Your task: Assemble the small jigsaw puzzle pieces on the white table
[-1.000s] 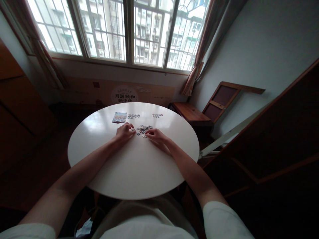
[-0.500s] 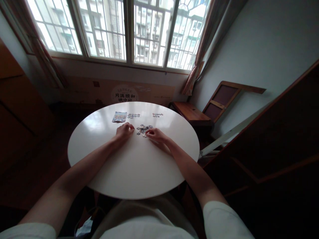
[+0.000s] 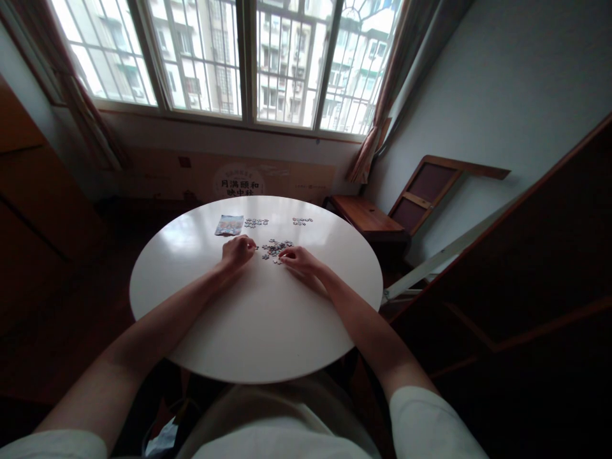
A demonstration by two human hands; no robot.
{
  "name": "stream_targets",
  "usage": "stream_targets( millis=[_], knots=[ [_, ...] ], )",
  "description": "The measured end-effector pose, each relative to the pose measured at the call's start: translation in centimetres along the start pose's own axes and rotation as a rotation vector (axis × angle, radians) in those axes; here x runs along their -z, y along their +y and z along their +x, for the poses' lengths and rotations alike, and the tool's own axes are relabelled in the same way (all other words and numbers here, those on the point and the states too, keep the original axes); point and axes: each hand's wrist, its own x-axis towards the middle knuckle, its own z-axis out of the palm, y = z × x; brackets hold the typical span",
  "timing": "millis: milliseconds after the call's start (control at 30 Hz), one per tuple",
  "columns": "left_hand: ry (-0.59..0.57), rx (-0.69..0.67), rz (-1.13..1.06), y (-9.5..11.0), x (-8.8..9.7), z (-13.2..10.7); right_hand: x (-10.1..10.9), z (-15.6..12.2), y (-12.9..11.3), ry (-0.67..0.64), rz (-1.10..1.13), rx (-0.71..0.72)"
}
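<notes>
A loose heap of jigsaw puzzle pieces (image 3: 275, 247) lies on the round white table (image 3: 258, 319). At its left side is my left hand (image 3: 238, 249), fingers curled into a pinch with a small dark puzzle piece (image 3: 257, 248) at their tips. My right hand (image 3: 300, 258) rests at the heap's right edge, thumb and fingers bent together on a puzzle piece that they mostly hide. Farther back, several pieces stand sorted in rows, one group (image 3: 257, 222) left of centre and a smaller group (image 3: 302, 221) to the right.
A picture packet (image 3: 229, 225) lies flat at the back left of the table. Beyond the table are a barred window (image 3: 201, 57) and a printed panel (image 3: 282, 175) against the wall. A wooden bench (image 3: 366, 213) stands at the back right, beside a folded wooden frame (image 3: 425, 188).
My left hand has drawn back slightly to the left, its fingers curling a little more. My right hand stays almost still at the heap.
</notes>
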Motion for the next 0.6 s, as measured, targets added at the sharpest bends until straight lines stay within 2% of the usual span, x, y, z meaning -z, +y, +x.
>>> stream_targets(
  millis=[333,500,600],
  knots=[
    [-0.065,0.007,0.037,0.4,-0.2,-0.1,0.0,0.1,0.3,-0.008,0.000,0.008],
    [-0.007,-0.057,0.096,1.0,-0.7,-0.3,-0.1,0.1,0.3,0.009,-0.010,0.010],
    [-0.048,-0.053,0.106,0.9,-1.3,0.1,-0.1,0.0,0.0,0.009,-0.006,0.003]
  ],
)
